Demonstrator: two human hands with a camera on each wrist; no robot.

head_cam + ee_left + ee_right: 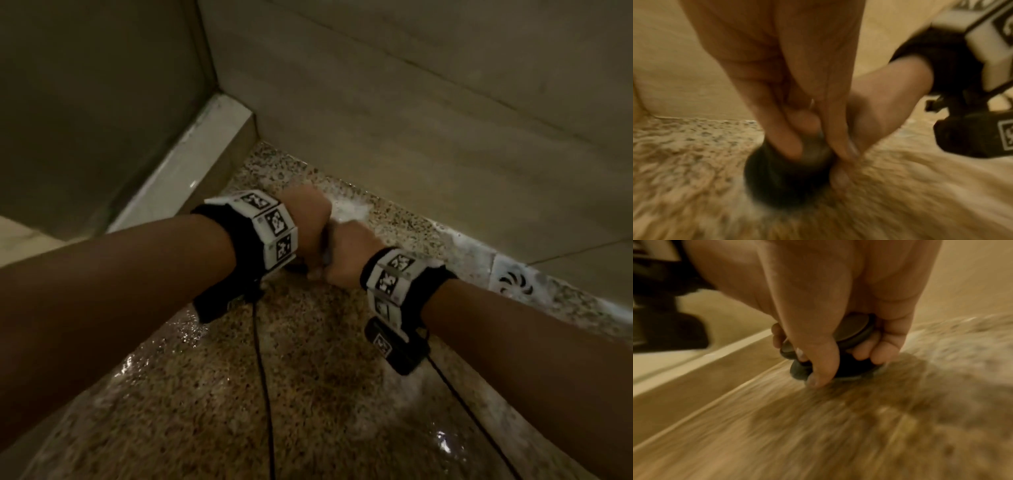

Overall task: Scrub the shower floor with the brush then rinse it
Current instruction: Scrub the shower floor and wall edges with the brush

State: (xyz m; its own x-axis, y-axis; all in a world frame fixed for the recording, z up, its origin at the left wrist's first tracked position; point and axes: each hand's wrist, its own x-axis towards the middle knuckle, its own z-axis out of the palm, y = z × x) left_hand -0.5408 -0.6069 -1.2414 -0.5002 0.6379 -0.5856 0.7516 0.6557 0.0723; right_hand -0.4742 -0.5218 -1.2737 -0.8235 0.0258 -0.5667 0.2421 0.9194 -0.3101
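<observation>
We see the left hand point(305, 219) and right hand point(349, 253) both clenched round the dark round knob-handled brush point(851, 334) (blurred), pressed on the wet speckled granite shower floor point(308, 394) near the wall.

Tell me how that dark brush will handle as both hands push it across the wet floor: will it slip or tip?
The brush looks squat and rounded, so it is unlikely to tip. The shower floor glistens wet with foam, so it probably slides easily. The right hand and left hand curl round its smooth knob; the grip may slip.
</observation>
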